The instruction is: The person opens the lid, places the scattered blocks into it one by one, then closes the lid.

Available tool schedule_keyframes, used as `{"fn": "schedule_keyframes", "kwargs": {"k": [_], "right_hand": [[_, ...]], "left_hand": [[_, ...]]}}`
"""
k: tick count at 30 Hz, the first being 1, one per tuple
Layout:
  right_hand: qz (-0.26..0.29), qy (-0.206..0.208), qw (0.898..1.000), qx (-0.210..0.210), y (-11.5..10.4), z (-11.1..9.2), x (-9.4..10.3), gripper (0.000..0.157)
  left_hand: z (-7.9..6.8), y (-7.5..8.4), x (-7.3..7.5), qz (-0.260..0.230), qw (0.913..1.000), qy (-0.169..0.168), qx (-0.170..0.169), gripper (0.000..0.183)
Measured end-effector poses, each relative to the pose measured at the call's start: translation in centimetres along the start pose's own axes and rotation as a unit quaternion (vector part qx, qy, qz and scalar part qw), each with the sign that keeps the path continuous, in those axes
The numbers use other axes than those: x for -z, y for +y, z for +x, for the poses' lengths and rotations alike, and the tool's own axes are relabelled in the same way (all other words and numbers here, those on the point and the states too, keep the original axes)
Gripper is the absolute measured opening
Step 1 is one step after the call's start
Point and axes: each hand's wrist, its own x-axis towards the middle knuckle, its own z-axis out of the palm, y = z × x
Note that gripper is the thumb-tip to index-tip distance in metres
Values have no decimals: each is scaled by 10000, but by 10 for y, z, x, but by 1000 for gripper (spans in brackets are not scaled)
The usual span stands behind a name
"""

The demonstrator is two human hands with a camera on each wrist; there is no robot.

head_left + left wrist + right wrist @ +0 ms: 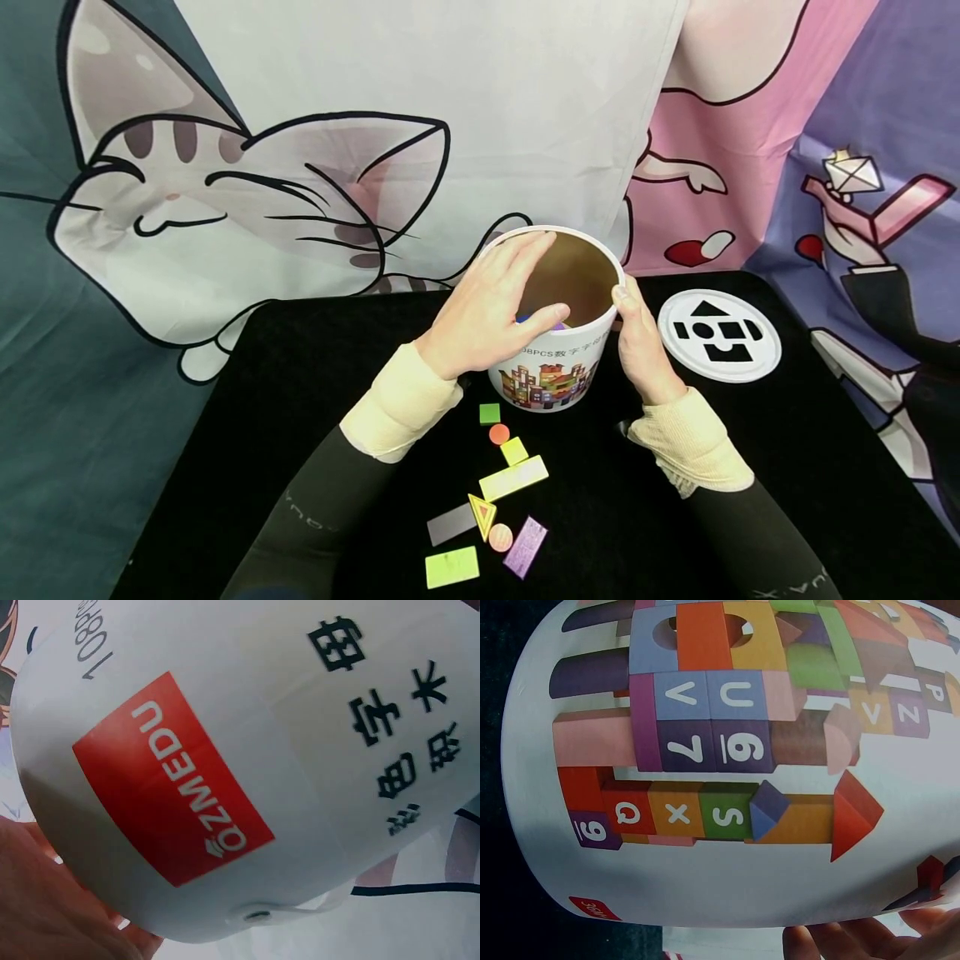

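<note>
Black worktop (360, 367), cat-print backdrop (465, 83) behind. White bucket (551, 343) sits toward the back, cutout disc (693, 350) alongside. Right hand (645, 346): grip pinches the rim, likely steadying it. Left hand (487, 308) spread over the mouth. Loose blocks (514, 477) nearer.

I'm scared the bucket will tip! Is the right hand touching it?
Touching: in the head view, the right hand lies against the bucket, its thumb over the rim.
</note>
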Motion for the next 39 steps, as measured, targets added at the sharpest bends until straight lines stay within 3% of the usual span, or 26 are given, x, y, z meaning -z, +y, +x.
{"fn": "schedule_keyframes", "kwargs": {"k": [9,25,32,39], "right_hand": [[57,24,10000,-63,1,0,0,55],[114,30,9999,-66,0,-1,-1,55],[113,27,9999,75,1,1,-1,55],[34,34,10000,69,0,0,-1,56]], "left_hand": [[-19,-13,9,-41,9989,-304,355,78],[-69,-42,26,-214,9973,-2,709,73],[-93,-53,16,-156,9955,-339,875,73],[-112,-53,2,-87,9923,-724,997,75]]}}
